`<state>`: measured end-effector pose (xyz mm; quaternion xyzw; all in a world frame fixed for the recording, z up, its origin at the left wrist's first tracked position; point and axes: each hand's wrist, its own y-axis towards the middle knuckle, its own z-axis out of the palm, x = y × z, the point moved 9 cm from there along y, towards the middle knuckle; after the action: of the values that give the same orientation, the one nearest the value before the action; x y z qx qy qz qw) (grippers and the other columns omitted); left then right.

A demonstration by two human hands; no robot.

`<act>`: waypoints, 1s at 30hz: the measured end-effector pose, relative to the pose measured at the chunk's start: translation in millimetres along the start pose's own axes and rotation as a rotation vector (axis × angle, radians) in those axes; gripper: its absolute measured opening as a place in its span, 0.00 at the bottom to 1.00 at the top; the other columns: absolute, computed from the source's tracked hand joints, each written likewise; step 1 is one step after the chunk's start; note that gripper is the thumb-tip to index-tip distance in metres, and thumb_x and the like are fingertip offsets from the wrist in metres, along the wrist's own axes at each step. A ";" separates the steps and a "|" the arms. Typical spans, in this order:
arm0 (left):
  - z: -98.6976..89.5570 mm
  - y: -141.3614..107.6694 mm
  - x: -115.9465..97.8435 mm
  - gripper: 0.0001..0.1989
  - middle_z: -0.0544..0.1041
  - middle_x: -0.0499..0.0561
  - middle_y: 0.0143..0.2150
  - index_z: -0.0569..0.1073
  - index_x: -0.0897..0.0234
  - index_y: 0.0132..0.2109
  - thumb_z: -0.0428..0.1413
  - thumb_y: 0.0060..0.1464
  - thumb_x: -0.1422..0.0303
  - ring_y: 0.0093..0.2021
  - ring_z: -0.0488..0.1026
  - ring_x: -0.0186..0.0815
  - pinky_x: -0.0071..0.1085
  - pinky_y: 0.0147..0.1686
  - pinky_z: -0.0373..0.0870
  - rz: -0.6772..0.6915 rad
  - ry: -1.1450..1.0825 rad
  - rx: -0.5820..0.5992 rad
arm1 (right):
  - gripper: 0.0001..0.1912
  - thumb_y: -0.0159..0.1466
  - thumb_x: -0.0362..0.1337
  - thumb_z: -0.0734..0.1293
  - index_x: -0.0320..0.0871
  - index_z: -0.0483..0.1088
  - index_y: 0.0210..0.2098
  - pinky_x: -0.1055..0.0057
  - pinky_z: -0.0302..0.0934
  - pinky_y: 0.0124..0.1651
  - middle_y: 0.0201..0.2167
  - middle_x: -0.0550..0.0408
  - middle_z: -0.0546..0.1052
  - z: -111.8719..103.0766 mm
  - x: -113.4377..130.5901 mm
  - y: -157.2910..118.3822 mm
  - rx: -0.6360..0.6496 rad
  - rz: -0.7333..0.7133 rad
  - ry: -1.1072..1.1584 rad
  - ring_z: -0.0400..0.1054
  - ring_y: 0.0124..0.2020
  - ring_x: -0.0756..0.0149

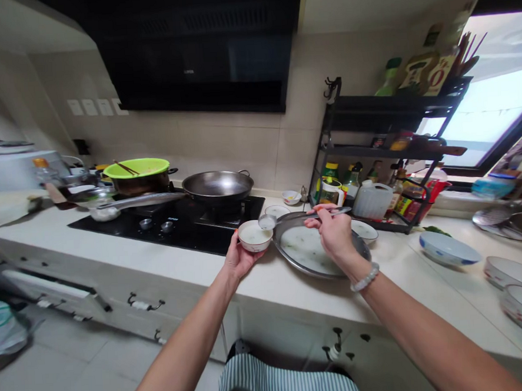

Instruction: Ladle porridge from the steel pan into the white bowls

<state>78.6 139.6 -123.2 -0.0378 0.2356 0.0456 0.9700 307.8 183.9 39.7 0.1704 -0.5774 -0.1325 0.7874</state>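
My left hand [242, 258] is wrapped round a small white bowl [255, 237] with pale liquid in it, held over the counter's front part. The fingers of my right hand [334, 232] are closed on the handle of a metal ladle [268, 221], whose head is at the bowl's right rim. Under my right hand a wide metal pan [308, 248] holds whitish liquid with small darker bits. A filled small bowl [277, 211] stands behind the ladle, and another filled bowl [364, 230] is right of the pan.
On the black stove [192, 223] are a wok [217, 186] and a pot topped by a green basin [136, 167]. A long handle juts over the stove's left part. Behind right stands a black rack [391, 149] with bottles. More bowls [450, 247] are on the right counter.
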 end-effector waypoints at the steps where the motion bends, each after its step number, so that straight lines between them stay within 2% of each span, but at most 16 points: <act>1: 0.2 0.0 0.1 0.30 0.77 0.62 0.53 0.63 0.62 0.66 0.51 0.62 0.53 0.50 0.76 0.51 0.50 0.44 0.76 0.002 0.000 -0.001 | 0.09 0.57 0.42 0.70 0.46 0.68 0.30 0.70 0.69 0.22 0.25 0.57 0.77 7.2 2.9 -4.9 0.046 -0.042 -0.048 0.71 0.19 0.66; 5: -0.2 -0.1 0.9 0.29 0.77 0.62 0.52 0.63 0.62 0.65 0.50 0.62 0.53 0.49 0.76 0.51 0.50 0.44 0.76 0.004 0.008 -0.014 | 0.09 0.65 0.45 0.65 0.46 0.70 0.36 0.67 0.71 0.27 0.24 0.57 0.75 34.4 17.7 -35.1 0.292 -0.261 -0.237 0.74 0.22 0.64; 7: 0.5 -0.5 0.5 0.29 0.77 0.62 0.52 0.63 0.62 0.65 0.51 0.62 0.53 0.48 0.77 0.50 0.49 0.44 0.76 0.009 0.015 -0.011 | 0.09 0.67 0.43 0.63 0.46 0.71 0.38 0.67 0.71 0.27 0.28 0.54 0.76 41.4 24.4 -51.1 0.387 -0.370 -0.272 0.73 0.24 0.65; 9: 1.9 -1.0 0.1 0.29 0.77 0.62 0.52 0.64 0.61 0.65 0.51 0.62 0.53 0.48 0.77 0.50 0.48 0.43 0.77 0.010 0.020 -0.002 | 0.09 0.67 0.43 0.63 0.45 0.72 0.38 0.68 0.70 0.26 0.35 0.51 0.77 42.3 28.3 -61.4 0.431 -0.428 -0.273 0.73 0.24 0.66; 11: 2.4 -1.4 0.2 0.29 0.76 0.62 0.53 0.64 0.62 0.65 0.51 0.62 0.53 0.49 0.77 0.50 0.48 0.44 0.76 0.005 0.019 -0.001 | 0.09 0.66 0.43 0.64 0.45 0.72 0.38 0.68 0.70 0.26 0.33 0.51 0.77 36.4 27.9 -61.8 0.399 -0.408 -0.270 0.73 0.24 0.66; 14: 1.5 -1.3 0.6 0.29 0.76 0.63 0.54 0.63 0.63 0.65 0.50 0.62 0.53 0.51 0.76 0.51 0.48 0.45 0.76 -0.003 0.009 -0.006 | 0.09 0.63 0.44 0.67 0.45 0.72 0.36 0.68 0.70 0.27 0.26 0.55 0.76 11.0 20.6 -46.4 0.202 -0.261 -0.224 0.73 0.22 0.65; 17: 1.0 -0.6 0.8 0.31 0.75 0.64 0.56 0.63 0.63 0.65 0.52 0.61 0.52 0.53 0.75 0.52 0.49 0.46 0.76 -0.006 0.005 0.005 | 0.12 0.57 0.45 0.71 0.44 0.69 0.31 0.71 0.68 0.22 0.27 0.55 0.77 -28.7 8.2 -29.2 -0.059 -0.100 -0.064 0.72 0.20 0.67; 19: 0.0 0.0 0.6 0.31 0.74 0.64 0.56 0.62 0.62 0.66 0.52 0.61 0.52 0.53 0.75 0.52 0.49 0.45 0.76 -0.004 0.007 0.005 | 0.13 0.53 0.43 0.73 0.43 0.68 0.29 0.73 0.66 0.20 0.25 0.56 0.77 -52.9 0.4 -22.5 -0.159 -0.035 0.031 0.70 0.18 0.69; 22: -0.9 0.0 0.0 0.31 0.75 0.64 0.55 0.61 0.61 0.66 0.51 0.62 0.53 0.51 0.76 0.52 0.49 0.44 0.76 0.000 0.016 -0.004 | 0.14 0.50 0.41 0.74 0.41 0.68 0.29 0.74 0.67 0.20 0.25 0.56 0.77 -83.5 -1.2 -21.2 -0.202 -0.031 0.042 0.71 0.18 0.69; 25: 0.7 -1.3 -0.9 0.29 0.76 0.62 0.54 0.62 0.61 0.66 0.49 0.63 0.53 0.50 0.76 0.51 0.49 0.44 0.77 0.002 0.025 -0.004 | 0.15 0.51 0.44 0.74 0.40 0.69 0.29 0.73 0.67 0.20 0.26 0.53 0.78 -107.0 6.3 -30.1 -0.202 -0.060 -0.092 0.72 0.19 0.68; 30: 0.7 -3.0 -3.0 0.28 0.77 0.62 0.52 0.64 0.62 0.64 0.49 0.63 0.53 0.48 0.77 0.51 0.49 0.42 0.77 0.011 0.041 -0.023 | 0.20 0.54 0.52 0.73 0.41 0.70 0.31 0.70 0.70 0.23 0.23 0.53 0.78 -117.9 19.4 -50.5 -0.120 -0.097 -0.317 0.72 0.18 0.65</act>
<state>76.6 136.5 -121.1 -0.0484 0.2551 0.0529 0.9642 425.6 143.8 2.8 0.1277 -0.6765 -0.2298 0.6880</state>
